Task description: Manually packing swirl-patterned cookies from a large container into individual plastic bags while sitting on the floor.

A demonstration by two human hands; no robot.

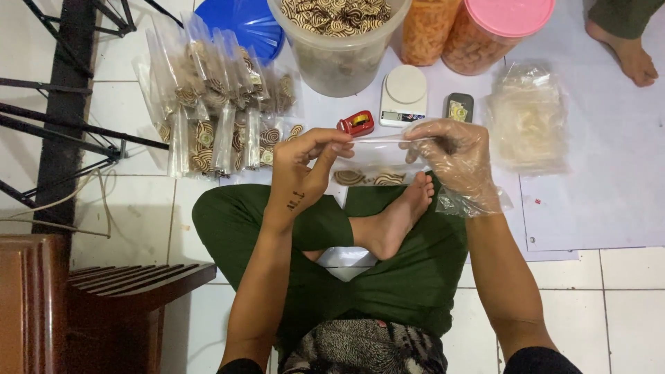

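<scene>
I sit cross-legged on the floor in green trousers. My bare left hand point(305, 166) and my right hand point(454, 156), which wears a thin clear plastic glove, pinch the two ends of the top edge of a small clear bag point(374, 170). The bag hangs between them above my foot. Two brown-and-cream swirl cookies point(367, 179) lie in its bottom. Just beyond the bag stand a red tape dispenser point(356, 123) and a small white kitchen scale point(403, 95).
Several filled cookie bags point(215, 104) lie in a pile at the left. A big clear tub of swirl cookies point(339, 41), a blue lid point(242, 24) and two pink-lidded jars point(485, 31) stand at the far edge. Empty clear bags point(526, 114) lie right. Another person's foot point(627, 52) is top right. A wooden chair point(90, 291) stands left.
</scene>
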